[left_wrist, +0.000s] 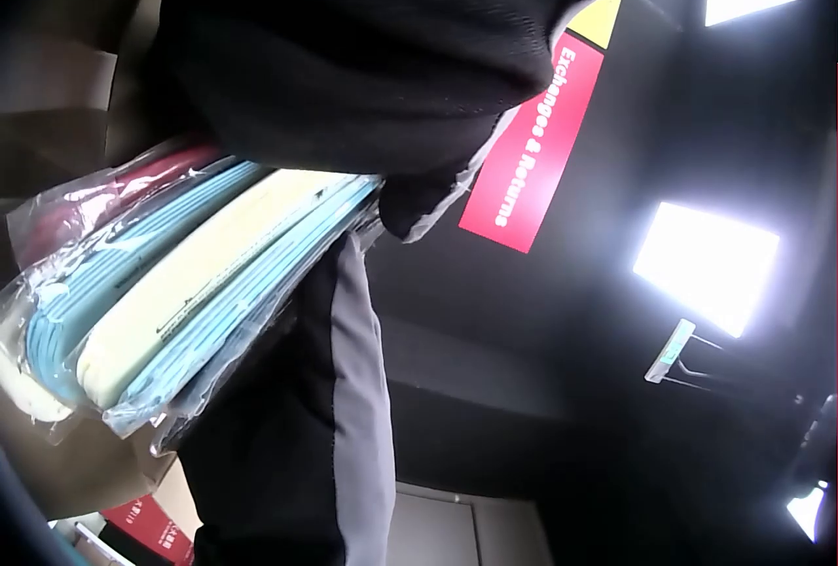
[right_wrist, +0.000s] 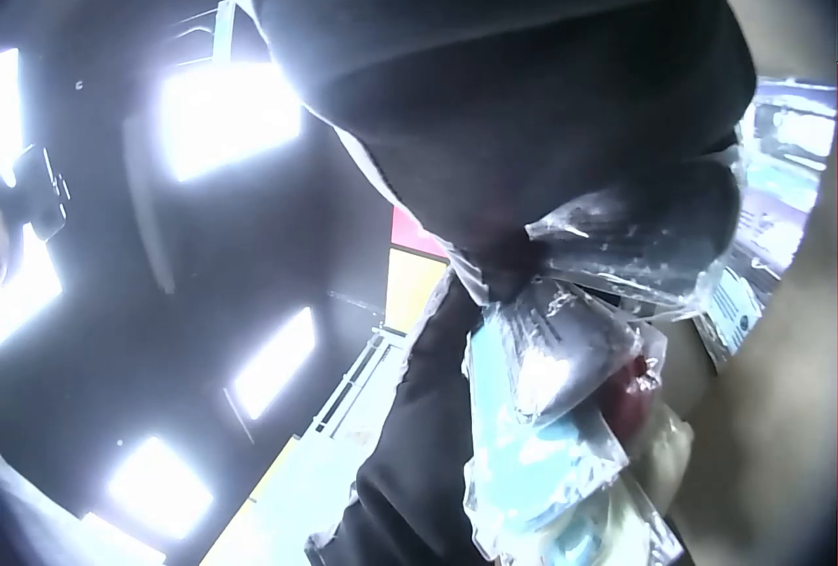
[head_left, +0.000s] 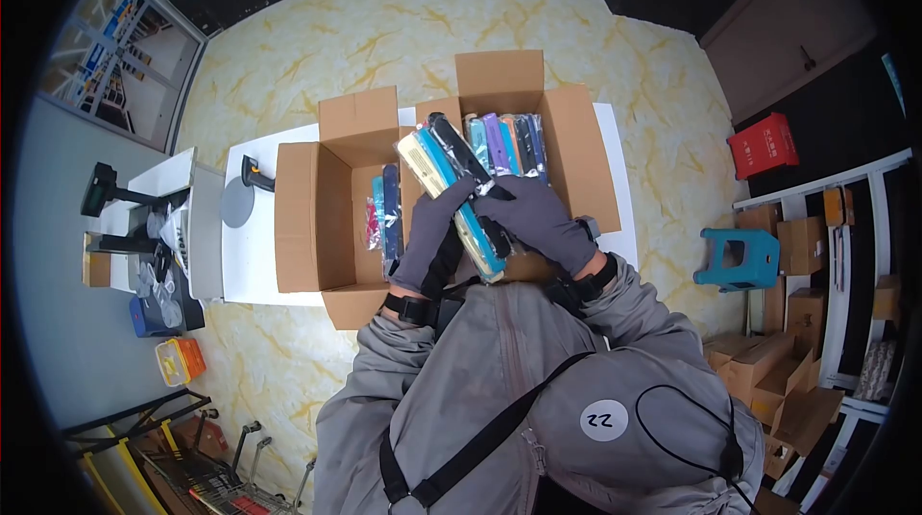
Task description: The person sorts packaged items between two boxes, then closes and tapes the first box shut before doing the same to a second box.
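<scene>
Both hands wear grey gloves and meet over the right-hand cardboard box. My left hand (head_left: 429, 234) grips a stack of flat plastic-wrapped packets (head_left: 430, 166), held at a slant. Cream and light blue packets (left_wrist: 197, 285) show in the left wrist view, with a dark red one beside them. My right hand (head_left: 534, 214) holds a black packet (head_left: 457, 152) at the stack's right side. In the right wrist view, dark packets in clear plastic (right_wrist: 642, 239) lie against the glove, and a light blue packet (right_wrist: 530, 435) shows below. The fingertips are partly hidden.
The right box (head_left: 586, 150) has a row of upright packets (head_left: 504, 144) in several colours. The left box (head_left: 331, 217) holds a few packets (head_left: 390, 217) along its right wall. Both stand on a white table (head_left: 252, 270); a handheld scanner (head_left: 255, 175) stands at its left.
</scene>
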{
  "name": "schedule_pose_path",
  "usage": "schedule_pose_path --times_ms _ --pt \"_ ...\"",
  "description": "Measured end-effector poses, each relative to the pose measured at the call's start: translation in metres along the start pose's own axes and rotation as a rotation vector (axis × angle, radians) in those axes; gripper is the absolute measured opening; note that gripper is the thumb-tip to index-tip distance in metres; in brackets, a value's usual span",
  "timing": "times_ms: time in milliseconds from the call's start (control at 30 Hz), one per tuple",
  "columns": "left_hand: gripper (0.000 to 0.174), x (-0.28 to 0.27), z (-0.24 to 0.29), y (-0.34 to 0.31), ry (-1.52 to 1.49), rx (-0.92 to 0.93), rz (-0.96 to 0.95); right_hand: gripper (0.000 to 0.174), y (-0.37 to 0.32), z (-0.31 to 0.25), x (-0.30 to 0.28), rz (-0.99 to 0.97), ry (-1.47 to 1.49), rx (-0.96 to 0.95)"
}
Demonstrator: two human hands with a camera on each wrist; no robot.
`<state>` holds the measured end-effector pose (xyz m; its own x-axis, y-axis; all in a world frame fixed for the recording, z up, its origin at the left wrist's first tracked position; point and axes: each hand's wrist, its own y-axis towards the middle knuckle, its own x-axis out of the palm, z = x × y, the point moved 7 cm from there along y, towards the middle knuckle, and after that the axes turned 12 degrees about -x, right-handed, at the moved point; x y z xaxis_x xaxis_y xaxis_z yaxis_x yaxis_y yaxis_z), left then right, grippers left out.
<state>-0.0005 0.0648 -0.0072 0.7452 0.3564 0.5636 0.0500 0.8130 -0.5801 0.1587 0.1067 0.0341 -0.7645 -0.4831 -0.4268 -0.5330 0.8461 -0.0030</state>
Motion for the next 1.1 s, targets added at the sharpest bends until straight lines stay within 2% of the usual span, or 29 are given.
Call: schedule_pose_path --times_ms 200,333,467,600,733,833,1100 --pt "0.043 -0.003 -0.004 0.003 -0.028 0.008 -0.013 0.044 -0.001 0.005 -0.005 0.017 0.031 0.098" --pt "0.043 -0.003 -0.006 0.006 -0.002 0.027 -0.006 0.046 -0.001 0.008 -0.001 -0.016 -0.026 0.063" --pt "0.043 0.000 -0.005 0.004 0.043 0.053 0.034 0.049 0.000 0.009 0.000 0.086 -0.056 -0.080" --pt "0.044 0.003 -0.004 0.002 0.070 0.067 0.058 0.049 -0.002 0.016 0.000 0.101 -0.025 -0.068" --pt "0.044 -0.001 -0.006 0.006 0.125 0.086 0.080 0.047 -0.001 0.019 -0.001 0.130 0.053 -0.165" --pt "0.045 -0.001 -0.004 0.006 0.146 0.093 0.094 0.041 -0.003 0.022 0.000 -0.011 0.109 0.209" --pt "0.047 -0.004 -0.004 0.009 0.151 0.087 0.114 0.043 0.000 0.034 0.002 0.076 0.140 0.141"
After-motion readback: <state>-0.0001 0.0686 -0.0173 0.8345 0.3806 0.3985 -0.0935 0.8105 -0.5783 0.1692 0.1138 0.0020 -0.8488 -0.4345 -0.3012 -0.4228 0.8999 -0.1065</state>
